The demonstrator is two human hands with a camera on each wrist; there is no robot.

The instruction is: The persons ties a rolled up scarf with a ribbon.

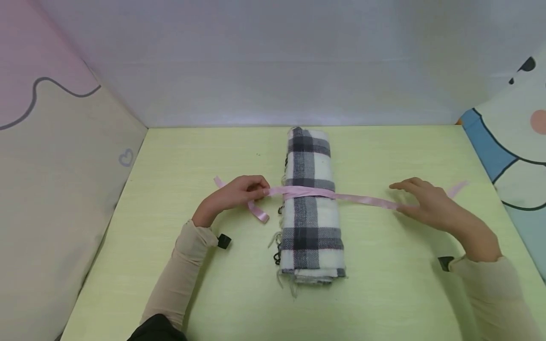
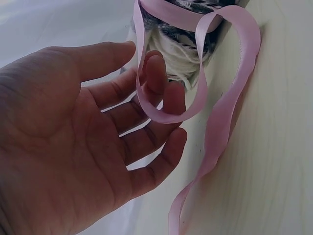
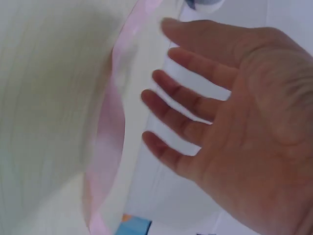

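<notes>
A folded black, grey and white checked scarf (image 1: 304,232) lies lengthwise on the table, with a pink ribbon (image 1: 313,191) around its middle. My left hand (image 1: 239,193) is just left of the scarf. In the left wrist view, a loop of the ribbon (image 2: 170,119) rests across its loosely bent fingertips, the thumb standing apart from them. Right of the scarf, my right hand (image 1: 432,203) hovers over the other ribbon length. Its fingers are spread and hold nothing; in the right wrist view the ribbon (image 3: 110,137) runs beside them, apart from the fingertips.
The pale yellow-green table (image 1: 384,293) meets a plain light back wall (image 1: 273,85). Decorated panels stand at both sides, the right panel (image 1: 520,156) bearing a cartoon figure. Fringe (image 1: 277,239) hangs out along the scarf's left edge.
</notes>
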